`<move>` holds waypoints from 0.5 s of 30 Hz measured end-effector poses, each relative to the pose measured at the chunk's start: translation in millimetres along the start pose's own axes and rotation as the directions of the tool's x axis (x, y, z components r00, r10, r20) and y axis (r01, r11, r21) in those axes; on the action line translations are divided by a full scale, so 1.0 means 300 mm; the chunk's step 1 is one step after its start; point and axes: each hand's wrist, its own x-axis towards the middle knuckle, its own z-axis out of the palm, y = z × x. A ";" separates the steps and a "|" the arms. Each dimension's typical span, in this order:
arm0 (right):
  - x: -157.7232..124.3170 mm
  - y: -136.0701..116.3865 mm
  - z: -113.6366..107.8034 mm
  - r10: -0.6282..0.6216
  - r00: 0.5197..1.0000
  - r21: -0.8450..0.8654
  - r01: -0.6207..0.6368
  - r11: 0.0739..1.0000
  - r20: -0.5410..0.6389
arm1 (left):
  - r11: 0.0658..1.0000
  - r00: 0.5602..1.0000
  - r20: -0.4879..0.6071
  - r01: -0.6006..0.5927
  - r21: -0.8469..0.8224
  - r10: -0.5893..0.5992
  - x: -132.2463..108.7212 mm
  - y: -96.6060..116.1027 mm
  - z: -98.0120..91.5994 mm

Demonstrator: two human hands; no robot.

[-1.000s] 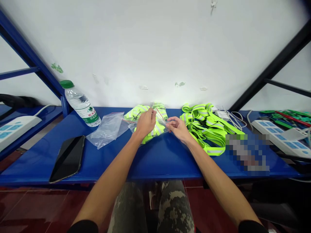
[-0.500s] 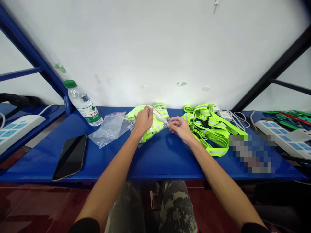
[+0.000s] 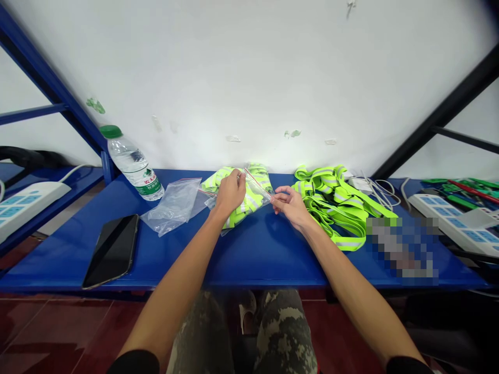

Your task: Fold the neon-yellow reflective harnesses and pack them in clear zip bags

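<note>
A clear zip-lock bag [image 3: 255,185] with a red line along its mouth is stretched between my two hands. My left hand [image 3: 231,193] pinches the upper left end of that edge. At the lower right corner, my right hand [image 3: 289,205] grips the bag between thumb and fingers. Bagged yellow-green reflective straps [image 3: 249,205] lie beneath and behind the hands, partly covered by my left hand. Whether the straps sit inside the held bag or under it, I cannot tell. Right of my right hand is a loose heap of yellow-green reflective straps [image 3: 339,208].
Flat clear bags [image 3: 177,205] lie on the blue table [image 3: 249,265] at left, beside a water bottle [image 3: 134,166] and a phone [image 3: 112,251]. Power strips [image 3: 456,221] stand at both sides. A white cable [image 3: 380,188] lies behind the strap heap. A blurred patch covers something at right.
The view has shifted very slightly. Both hands keep their hold on the bag's edge, with no clear movement.
</note>
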 end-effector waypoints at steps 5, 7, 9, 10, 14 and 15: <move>0.001 0.002 -0.001 -0.009 1.000 0.011 0.009 1.000 -0.003 | 1.000 1.000 -0.007 -0.008 -0.010 0.008 0.001 -0.002 0.003; -0.001 0.002 0.000 -0.006 1.000 0.020 0.006 1.000 -0.003 | 1.000 1.000 -0.008 -0.007 -0.014 0.007 0.001 -0.003 0.003; -0.002 0.001 0.003 -0.003 1.000 0.030 0.003 1.000 -0.002 | 1.000 1.000 -0.005 -0.009 -0.017 0.009 0.001 -0.004 0.003; -0.002 0.001 0.004 -0.001 1.000 0.036 0.001 0.999 -0.004 | 1.000 1.000 -0.004 -0.008 -0.018 0.008 0.002 -0.005 0.003; -0.004 -0.002 0.010 0.008 0.999 0.049 -0.006 0.999 -0.031 | 1.000 1.000 -0.004 0.007 -0.017 -0.007 0.004 -0.004 -0.001; -0.005 -0.005 0.011 0.017 0.999 0.050 -0.016 0.999 -0.036 | 1.000 1.000 -0.007 0.013 -0.018 -0.013 0.004 -0.004 -0.002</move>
